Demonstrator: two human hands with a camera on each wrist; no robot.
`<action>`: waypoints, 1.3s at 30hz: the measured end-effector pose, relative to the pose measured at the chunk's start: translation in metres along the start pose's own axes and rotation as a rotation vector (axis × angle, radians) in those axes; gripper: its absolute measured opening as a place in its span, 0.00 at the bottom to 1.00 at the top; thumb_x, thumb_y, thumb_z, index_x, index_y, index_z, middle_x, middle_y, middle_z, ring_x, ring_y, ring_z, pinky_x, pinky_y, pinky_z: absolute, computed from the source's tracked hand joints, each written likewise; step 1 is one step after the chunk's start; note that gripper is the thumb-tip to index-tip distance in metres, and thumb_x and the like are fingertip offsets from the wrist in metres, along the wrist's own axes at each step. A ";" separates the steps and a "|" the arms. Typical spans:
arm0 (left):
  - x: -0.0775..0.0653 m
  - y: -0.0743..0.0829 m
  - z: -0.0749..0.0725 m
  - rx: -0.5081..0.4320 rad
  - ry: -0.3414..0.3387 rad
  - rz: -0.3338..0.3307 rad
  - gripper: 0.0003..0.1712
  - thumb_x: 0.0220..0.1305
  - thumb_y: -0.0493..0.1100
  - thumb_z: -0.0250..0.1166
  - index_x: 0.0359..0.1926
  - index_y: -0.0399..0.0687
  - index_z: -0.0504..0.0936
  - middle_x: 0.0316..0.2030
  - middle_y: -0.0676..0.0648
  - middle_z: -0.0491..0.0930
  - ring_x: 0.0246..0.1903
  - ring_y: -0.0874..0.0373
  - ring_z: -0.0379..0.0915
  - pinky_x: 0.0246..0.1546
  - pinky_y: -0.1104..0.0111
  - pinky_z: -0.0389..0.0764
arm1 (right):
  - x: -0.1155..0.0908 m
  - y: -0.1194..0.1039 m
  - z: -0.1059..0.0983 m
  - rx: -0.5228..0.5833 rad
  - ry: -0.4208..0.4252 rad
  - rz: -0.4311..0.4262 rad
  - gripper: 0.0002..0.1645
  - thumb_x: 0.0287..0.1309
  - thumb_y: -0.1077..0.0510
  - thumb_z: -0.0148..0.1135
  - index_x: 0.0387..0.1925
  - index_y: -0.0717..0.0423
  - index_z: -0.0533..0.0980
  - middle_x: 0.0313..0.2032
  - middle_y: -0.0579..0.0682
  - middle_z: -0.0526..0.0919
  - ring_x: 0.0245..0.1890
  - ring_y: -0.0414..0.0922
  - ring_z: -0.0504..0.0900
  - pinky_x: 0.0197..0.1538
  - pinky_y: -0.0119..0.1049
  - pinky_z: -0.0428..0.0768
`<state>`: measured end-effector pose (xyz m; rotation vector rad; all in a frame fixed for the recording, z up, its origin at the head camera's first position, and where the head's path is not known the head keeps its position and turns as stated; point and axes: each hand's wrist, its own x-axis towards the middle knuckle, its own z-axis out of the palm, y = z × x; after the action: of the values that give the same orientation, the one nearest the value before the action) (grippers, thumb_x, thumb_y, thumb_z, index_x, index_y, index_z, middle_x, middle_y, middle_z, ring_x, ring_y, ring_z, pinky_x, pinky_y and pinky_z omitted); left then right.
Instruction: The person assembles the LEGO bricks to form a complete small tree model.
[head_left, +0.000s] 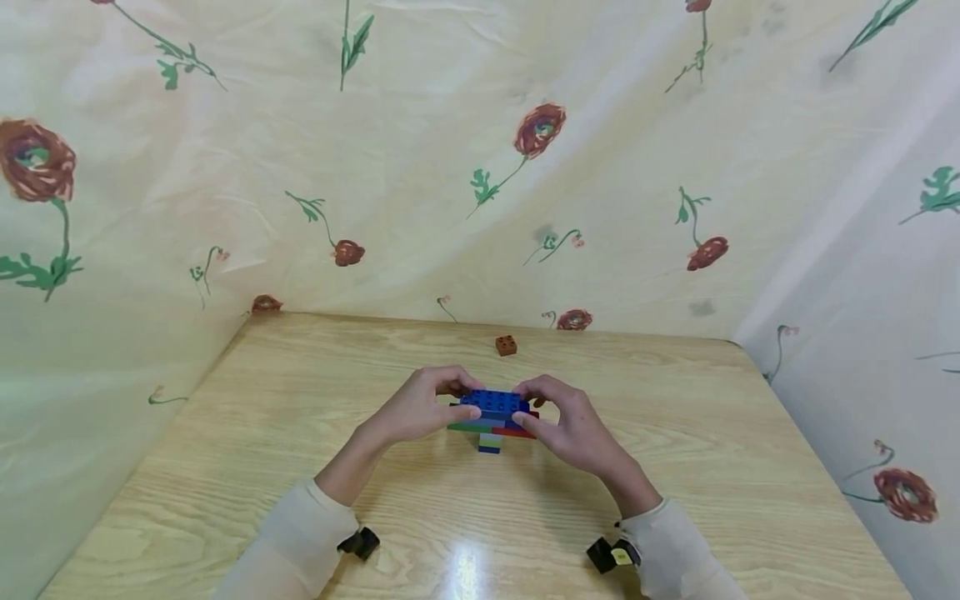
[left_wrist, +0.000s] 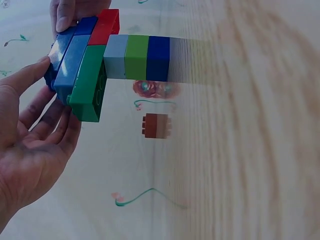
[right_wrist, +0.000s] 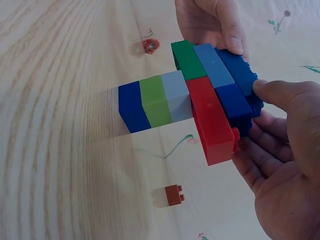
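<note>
A toy building-block structure stands upright on the table at centre. Its narrow column has a dark blue brick (right_wrist: pixel 132 107) at the bottom, a lime green brick (right_wrist: pixel 156 100) above it and a pale grey brick (right_wrist: pixel 175 95) on top. Across the column lie a green brick (left_wrist: pixel 90 92) and a red brick (right_wrist: pixel 214 122), end to end. Over these come a lighter blue brick (right_wrist: pixel 214 65) and a short dark blue one (right_wrist: pixel 232 102). My left hand (head_left: pixel 420 408) pinches the left end of the long blue top brick (head_left: pixel 495 403); my right hand (head_left: pixel 573 425) pinches its right end.
A small brown-orange brick (head_left: pixel 506 345) with studs up lies behind the structure, near the back edge of the wooden table (head_left: pixel 300 358). Flower-patterned cloth (head_left: pixel 420 167) hangs behind and at both sides. A dark device (head_left: pixel 360 543) sits at the left cuff.
</note>
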<state>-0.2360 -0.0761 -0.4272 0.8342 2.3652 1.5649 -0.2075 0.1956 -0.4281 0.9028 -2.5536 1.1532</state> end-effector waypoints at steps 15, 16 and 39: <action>-0.002 0.003 0.001 0.007 -0.002 -0.021 0.15 0.67 0.48 0.72 0.53 0.55 0.85 0.47 0.51 0.85 0.48 0.55 0.79 0.60 0.47 0.77 | 0.004 0.004 -0.007 0.072 -0.056 0.044 0.15 0.65 0.55 0.71 0.52 0.49 0.82 0.47 0.45 0.87 0.45 0.40 0.83 0.52 0.36 0.84; -0.002 0.003 0.001 0.010 -0.002 -0.020 0.15 0.67 0.48 0.72 0.53 0.55 0.85 0.47 0.51 0.85 0.48 0.55 0.79 0.60 0.47 0.76 | 0.005 0.005 -0.008 0.073 -0.067 0.044 0.15 0.64 0.55 0.72 0.52 0.49 0.82 0.47 0.44 0.87 0.45 0.40 0.83 0.52 0.37 0.84; -0.003 0.005 0.001 0.052 -0.005 -0.014 0.17 0.67 0.48 0.72 0.55 0.55 0.85 0.48 0.53 0.86 0.48 0.57 0.79 0.60 0.51 0.78 | 0.070 0.053 -0.035 0.113 -0.134 0.220 0.15 0.71 0.55 0.64 0.55 0.56 0.81 0.53 0.60 0.85 0.53 0.53 0.83 0.61 0.53 0.81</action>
<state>-0.2314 -0.0751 -0.4235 0.8295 2.4119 1.5004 -0.2975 0.2166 -0.4077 0.7603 -2.7778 1.3519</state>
